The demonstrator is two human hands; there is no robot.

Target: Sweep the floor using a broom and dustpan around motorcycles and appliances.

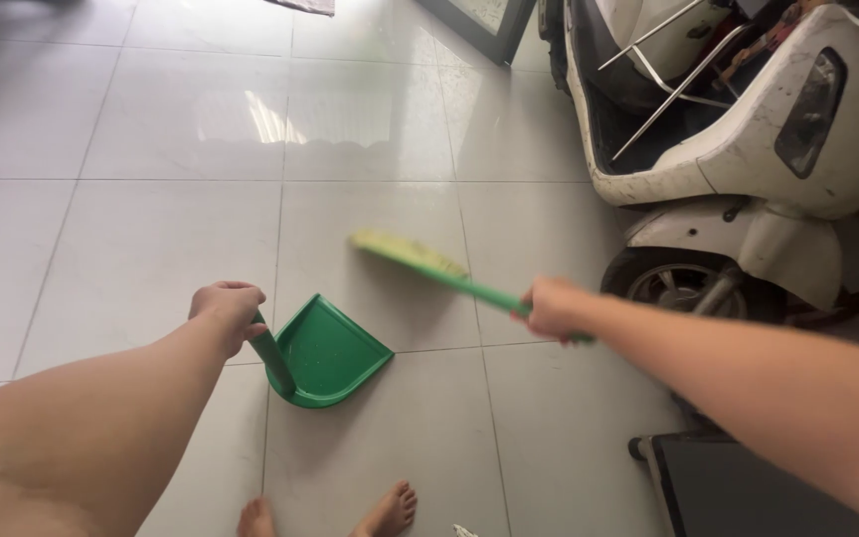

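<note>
Bare feet point(390, 512) on pale tiled floor point(151, 239), nearest. Left hand point(228, 311), fingers wrapped around the upright handle of green dustpan point(335, 353), pan flat just beyond them. Right hand point(554, 306), fingers clenched on green broom point(429, 264), bristles blurred past the pan. White scooter point(748, 149) beyond; a wide stroke risks clipping its wheel.

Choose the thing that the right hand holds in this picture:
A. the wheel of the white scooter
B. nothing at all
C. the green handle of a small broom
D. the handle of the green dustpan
C: the right hand is closed around the green handle of the small broom, whose yellowish bristles are raised over the tiled floor, while the left hand holds the green dustpan.
</note>
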